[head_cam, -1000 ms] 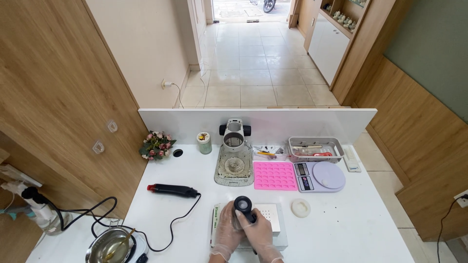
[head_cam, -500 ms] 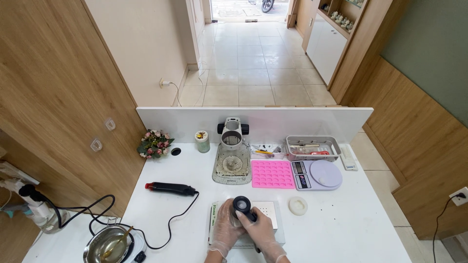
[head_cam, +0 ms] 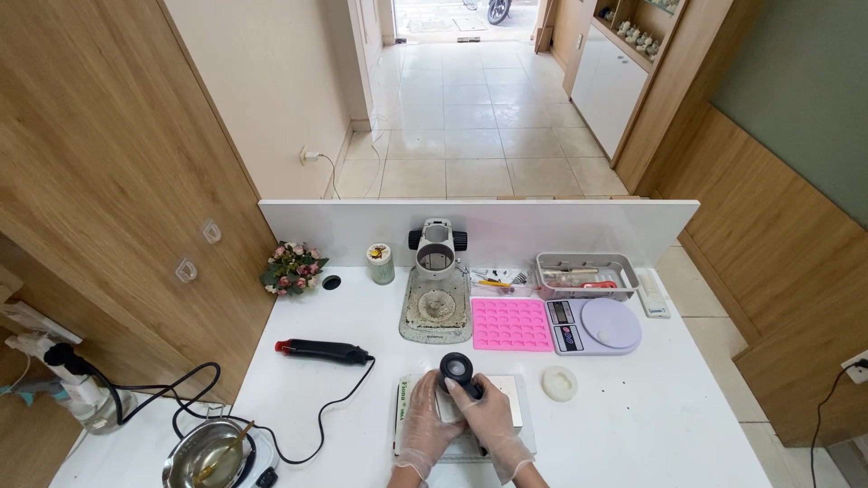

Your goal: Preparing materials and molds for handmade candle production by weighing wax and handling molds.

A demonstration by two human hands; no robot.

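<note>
Both hands gloved (thin clear gloves), low at the near edge of the white tabletop (head_cam: 633, 425), forearms coming up from the bottom of the view. Right hand (head_cam: 493, 420) wraps its fingers closed around the handle of a black loupe (head_cam: 457, 369); the round lens head sticks out above the knuckles, facing up. Left hand (head_cam: 423, 425) is curled beside it, touching the right hand; whether its grip holds something small cannot be told. Both hands sit over a flat white box (head_cam: 506, 398), on which the loupe's lower end appears to rest.

Landmark: the box.
- Beyond it, at the back wall: grey microscope stand (head_cam: 436, 298), base plate dusty.
- Right of the stand: pink silicone mould (head_cam: 512, 324) with rows of small cavities; contents not discernible.
- Further right: digital scale (head_cam: 597, 326), round lilac platform.
- Behind the scale: grey tray (head_cam: 586, 274) holding small tools, one red-handled.
- Just right of the box: small white round dish (head_cam: 559, 383).
- Left of the box: black heat tool (head_cam: 321, 351), cord trailing.
- Far left, near corner: metal pot (head_cam: 206, 454) with yellowish liquid and a stirrer.
- Left of the stand: small labelled jar (head_cam: 380, 264), green with pale lid; pink flower bunch (head_cam: 292, 268).
</note>
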